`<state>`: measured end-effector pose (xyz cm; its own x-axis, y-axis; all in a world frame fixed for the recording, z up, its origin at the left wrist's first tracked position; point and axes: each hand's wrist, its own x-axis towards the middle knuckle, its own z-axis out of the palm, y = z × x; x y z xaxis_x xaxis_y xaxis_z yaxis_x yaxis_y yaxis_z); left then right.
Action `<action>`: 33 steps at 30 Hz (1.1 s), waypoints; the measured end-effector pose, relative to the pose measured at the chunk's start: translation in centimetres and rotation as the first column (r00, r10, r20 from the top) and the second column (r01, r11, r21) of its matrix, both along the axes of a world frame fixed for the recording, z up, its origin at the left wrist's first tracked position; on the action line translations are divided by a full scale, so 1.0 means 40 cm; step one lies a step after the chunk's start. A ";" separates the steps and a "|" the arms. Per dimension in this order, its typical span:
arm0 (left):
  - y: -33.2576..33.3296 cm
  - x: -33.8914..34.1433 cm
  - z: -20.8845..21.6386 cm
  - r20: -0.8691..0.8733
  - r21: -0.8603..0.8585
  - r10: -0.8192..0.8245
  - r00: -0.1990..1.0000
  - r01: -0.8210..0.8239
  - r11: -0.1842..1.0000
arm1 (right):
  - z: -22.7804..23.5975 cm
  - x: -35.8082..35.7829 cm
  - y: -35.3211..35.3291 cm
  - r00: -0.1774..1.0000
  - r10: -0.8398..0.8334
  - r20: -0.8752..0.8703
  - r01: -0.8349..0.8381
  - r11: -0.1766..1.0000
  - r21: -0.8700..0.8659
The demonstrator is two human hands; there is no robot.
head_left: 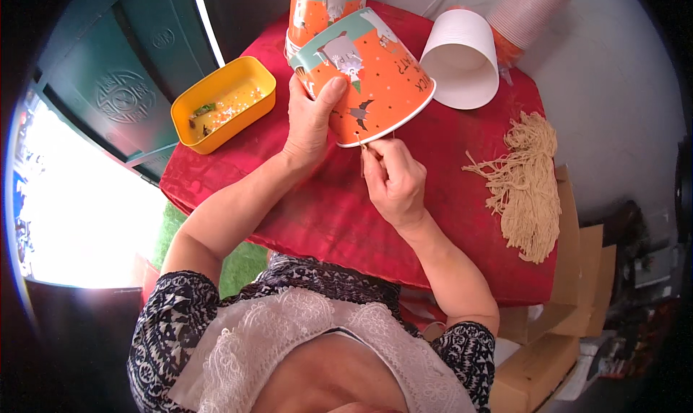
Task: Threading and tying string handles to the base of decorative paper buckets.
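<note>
An orange paper bucket [390,70] with a green band, bat and ghostly figures is tilted above the table, its white rim toward me. My left hand [309,120] grips its left side, thumb on the printed outer wall, the other fingers mostly hidden behind. Just below the rim, my right hand [395,178] is closed in a pinch on a thin tan cord [362,149] near a small hole in the wall. Most of that cord is hidden by the fingers. The inside of the bucket is out of sight.
On the red-covered table [325,229] lie a yellow tub [249,110] with small white bits, a bundle of tan cords [530,189] and a white bucket on its side [462,66]. Behind stand more printed buckets [328,9] and a leaning stack [530,12]. Cardboard boxes [538,370] sit lower right.
</note>
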<state>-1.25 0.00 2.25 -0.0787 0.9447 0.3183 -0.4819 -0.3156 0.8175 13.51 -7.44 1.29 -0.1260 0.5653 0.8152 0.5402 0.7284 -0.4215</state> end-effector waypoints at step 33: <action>0.472 -0.271 0.288 -0.288 0.491 0.616 0.734 -0.439 0.752 | -0.057 0.034 0.008 0.923 0.278 0.267 -0.230 0.953 -0.197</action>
<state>-12.10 18.89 13.76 -0.3068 0.5877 0.7486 0.2091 -0.7257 0.6555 14.86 -7.14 -0.99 -0.4987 0.6020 0.6236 0.4615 0.7934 -0.3969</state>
